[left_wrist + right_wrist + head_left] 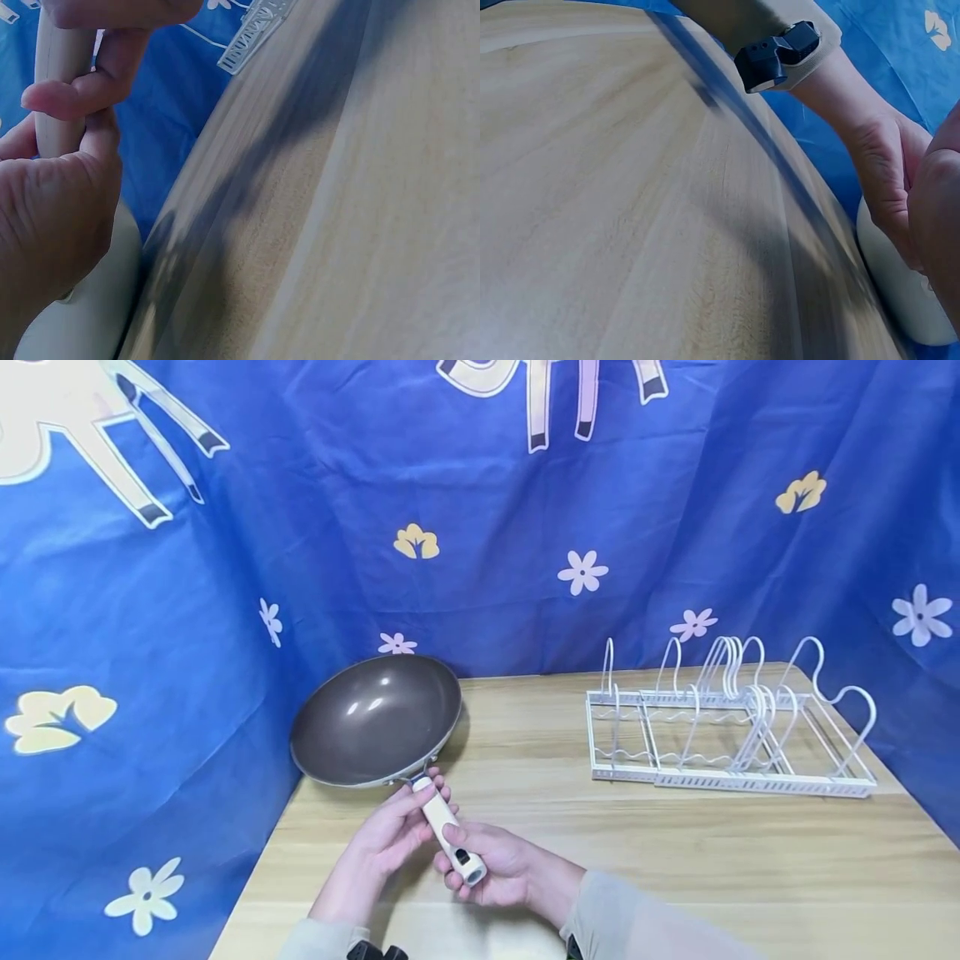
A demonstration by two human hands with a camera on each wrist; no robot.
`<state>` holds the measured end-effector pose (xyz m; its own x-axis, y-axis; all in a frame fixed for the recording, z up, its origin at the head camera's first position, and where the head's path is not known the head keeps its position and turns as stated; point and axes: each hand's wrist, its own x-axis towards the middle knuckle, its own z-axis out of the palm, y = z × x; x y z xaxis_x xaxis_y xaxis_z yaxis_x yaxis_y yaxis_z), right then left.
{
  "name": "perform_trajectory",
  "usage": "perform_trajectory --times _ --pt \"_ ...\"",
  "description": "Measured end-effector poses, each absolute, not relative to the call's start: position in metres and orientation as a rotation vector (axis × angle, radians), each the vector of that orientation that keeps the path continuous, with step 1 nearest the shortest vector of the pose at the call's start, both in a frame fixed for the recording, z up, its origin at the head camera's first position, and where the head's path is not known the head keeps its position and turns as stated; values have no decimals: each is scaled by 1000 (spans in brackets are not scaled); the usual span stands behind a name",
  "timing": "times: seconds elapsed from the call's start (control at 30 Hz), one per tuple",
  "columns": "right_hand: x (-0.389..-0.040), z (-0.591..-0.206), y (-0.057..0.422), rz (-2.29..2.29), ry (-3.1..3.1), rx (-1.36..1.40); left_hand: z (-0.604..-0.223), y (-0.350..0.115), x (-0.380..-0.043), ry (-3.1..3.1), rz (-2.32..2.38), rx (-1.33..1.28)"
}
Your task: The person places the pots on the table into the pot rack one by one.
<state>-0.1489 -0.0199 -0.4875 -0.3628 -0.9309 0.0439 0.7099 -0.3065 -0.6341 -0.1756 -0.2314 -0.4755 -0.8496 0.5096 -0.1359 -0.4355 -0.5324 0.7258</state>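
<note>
A dark-lined frying pan [375, 722] with a cream handle [441, 814] is on the left side of the table, its bowl tilted toward the head camera. My left hand [397, 827] grips the handle close to the pan, thumb lying along it. Further down, near the handle's hollow end, my right hand [498, 864] holds it with the thumb on top. In the left wrist view the fingers [105, 79] wrap the pale handle [60, 135], and the pan's light outside [90, 307] shows below. The right wrist view shows the pan's pale underside [900, 285] beyond the hands.
A white wire rack [727, 781] with upright loops stands on the right of the wooden table [540, 810]. Blue patterned cloth [510, 527] hangs behind and along both sides. A small black device [776, 56] is strapped on the left wrist.
</note>
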Motion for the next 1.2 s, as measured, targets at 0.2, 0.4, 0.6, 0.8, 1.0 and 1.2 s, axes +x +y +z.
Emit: perform_trajectory --times 0.2,0.4,0.6,0.8,1.0,1.2 --pt "-149 -491 -20 -1874 642 -494 -480 -232 -176 1102 2347 145" --pt "-150 -489 -19 -1868 694 -484 -476 -232 -175 1140 2335 120" --pt "-145 -491 -17 -1864 716 -456 -480 -232 -174 1154 2301 158" --pt "-145 -492 -16 -1872 723 -446 -481 -230 -172 1182 2305 191" --pt "-140 -491 -13 -1856 744 -469 -478 -226 -169 1163 2310 165" --pt "-136 -488 -9 -1868 756 -506 -470 -220 -168 1217 2299 149"
